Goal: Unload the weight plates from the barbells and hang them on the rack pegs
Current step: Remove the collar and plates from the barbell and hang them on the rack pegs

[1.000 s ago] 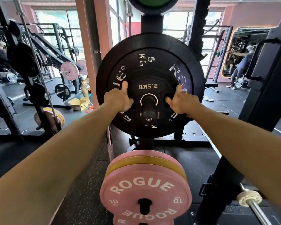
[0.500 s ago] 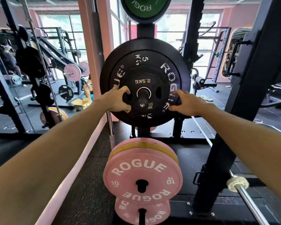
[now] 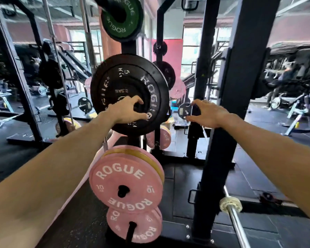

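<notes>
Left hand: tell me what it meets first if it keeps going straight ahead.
The left hand points at the small black 2.5 kg plate hung in front of the large black 5 kg plate; its fingertips look about there already, though depth is unclear.

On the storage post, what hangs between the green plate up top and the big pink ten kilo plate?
In the head view, the black 5 kg plate hangs between the green plate and the pink 10 kg plate, a smaller 2.5 kg plate on its face, where the left hand rests.
</notes>
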Motion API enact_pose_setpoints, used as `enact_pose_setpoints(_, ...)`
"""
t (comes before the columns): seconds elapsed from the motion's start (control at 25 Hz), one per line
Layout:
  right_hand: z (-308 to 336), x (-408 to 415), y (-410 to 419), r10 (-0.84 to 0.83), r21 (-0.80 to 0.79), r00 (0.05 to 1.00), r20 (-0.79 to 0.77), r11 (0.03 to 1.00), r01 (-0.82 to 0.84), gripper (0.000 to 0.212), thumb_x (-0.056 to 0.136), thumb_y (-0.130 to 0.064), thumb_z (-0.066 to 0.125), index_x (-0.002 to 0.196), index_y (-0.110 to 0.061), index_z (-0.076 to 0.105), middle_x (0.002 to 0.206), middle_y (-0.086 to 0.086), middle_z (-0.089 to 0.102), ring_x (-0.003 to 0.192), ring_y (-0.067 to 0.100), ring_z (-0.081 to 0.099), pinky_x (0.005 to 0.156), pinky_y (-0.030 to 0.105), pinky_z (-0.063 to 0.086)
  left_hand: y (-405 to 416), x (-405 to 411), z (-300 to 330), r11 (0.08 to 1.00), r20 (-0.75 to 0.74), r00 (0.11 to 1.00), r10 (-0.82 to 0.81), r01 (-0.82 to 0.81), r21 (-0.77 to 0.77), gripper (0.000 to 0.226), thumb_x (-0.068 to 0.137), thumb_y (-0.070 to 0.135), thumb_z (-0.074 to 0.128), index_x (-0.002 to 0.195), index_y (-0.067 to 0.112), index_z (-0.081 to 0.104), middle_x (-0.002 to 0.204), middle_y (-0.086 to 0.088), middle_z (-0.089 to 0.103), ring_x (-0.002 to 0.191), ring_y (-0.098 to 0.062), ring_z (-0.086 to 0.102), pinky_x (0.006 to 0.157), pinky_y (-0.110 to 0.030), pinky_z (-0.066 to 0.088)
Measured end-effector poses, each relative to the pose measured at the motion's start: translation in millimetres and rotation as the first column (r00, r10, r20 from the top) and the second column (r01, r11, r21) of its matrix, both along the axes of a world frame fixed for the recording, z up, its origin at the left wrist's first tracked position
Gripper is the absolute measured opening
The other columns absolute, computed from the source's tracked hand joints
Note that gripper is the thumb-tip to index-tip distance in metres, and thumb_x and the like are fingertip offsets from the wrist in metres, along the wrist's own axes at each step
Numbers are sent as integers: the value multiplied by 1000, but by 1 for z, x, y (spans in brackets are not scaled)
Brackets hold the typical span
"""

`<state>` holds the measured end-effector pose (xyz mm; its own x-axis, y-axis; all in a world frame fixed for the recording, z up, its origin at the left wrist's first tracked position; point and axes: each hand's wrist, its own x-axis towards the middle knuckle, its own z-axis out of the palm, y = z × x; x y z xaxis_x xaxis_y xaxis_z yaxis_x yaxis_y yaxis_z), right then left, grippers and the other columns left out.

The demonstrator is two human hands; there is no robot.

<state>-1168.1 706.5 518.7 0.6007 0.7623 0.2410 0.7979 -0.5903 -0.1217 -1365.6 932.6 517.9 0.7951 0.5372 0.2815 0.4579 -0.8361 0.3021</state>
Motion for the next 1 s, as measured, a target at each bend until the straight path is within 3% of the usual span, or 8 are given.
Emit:
enact_pose_setpoints(0.2, 5, 25, -101, -19, 8, 1000, 1, 1000, 19, 69, 85, -63, 54, 144, -36, 30, 151, 3, 35, 134, 29, 41, 109, 52, 31, -110, 20, 13, 1000, 2, 1000, -22, 22, 19, 74, 65, 77, 58, 125, 36, 47, 130, 0, 50, 121, -24, 51, 103, -52, 39)
enact_pose_setpoints(0.36, 9, 32, -173, -44, 51, 999, -14, 998, 44, 64, 86, -62, 54, 141, -35, 34, 148, 4, 39, 132, 30, 43, 107, 52, 35, -180, 32, 16, 998, 4, 999, -54, 54, 13, 81, 56, 84, 54, 123, 40, 45, 128, 1, 50, 118, -25, 52, 102, -53, 39)
enact_pose_setpoints(0.56, 1, 23, -261, -43, 61, 999, -28, 997, 44, 68, 85, -63, 53, 143, -35, 32, 152, 2, 36, 134, 28, 42, 108, 52, 34, -263, 30, 4, 997, 13, 998, -67, 66, 41, 74, 69, 73, 59, 130, 36, 43, 130, -1, 48, 115, -27, 53, 99, -49, 43)
enact_pose_setpoints(0.72, 0, 19, -323, -62, 31, 997, -56, 997, 64, 67, 85, -63, 53, 143, -36, 31, 149, 5, 39, 128, 29, 47, 105, 49, 38, -317, 30, -8, 996, 23, 996, -88, 88, 8, 68, 72, 70, 63, 129, 37, 44, 130, -1, 48, 116, -28, 53, 101, -49, 41)
enact_pose_setpoints(0.92, -14, 46, -370, -78, 34, 995, -64, 996, 80, 65, 88, -62, 50, 144, -35, 30, 152, 4, 33, 133, 31, 42, 107, 49, 34, -358, 61, -13, 995, 30, 995, -96, 97, -8, 83, 58, 80, 54, 129, 39, 43, 130, 1, 48, 114, -25, 54, 99, -49, 43)
enact_pose_setpoints(1.0, -28, 71, -379, -84, 31, 994, -70, 996, 86, 65, 89, -61, 49, 145, -34, 29, 152, 5, 34, 133, 31, 41, 107, 49, 32, -366, 90, -24, 995, 20, 995, -100, 101, -25, 76, 64, 75, 58, 130, 39, 43, 130, 0, 47, 114, -25, 53, 98, -48, 43)
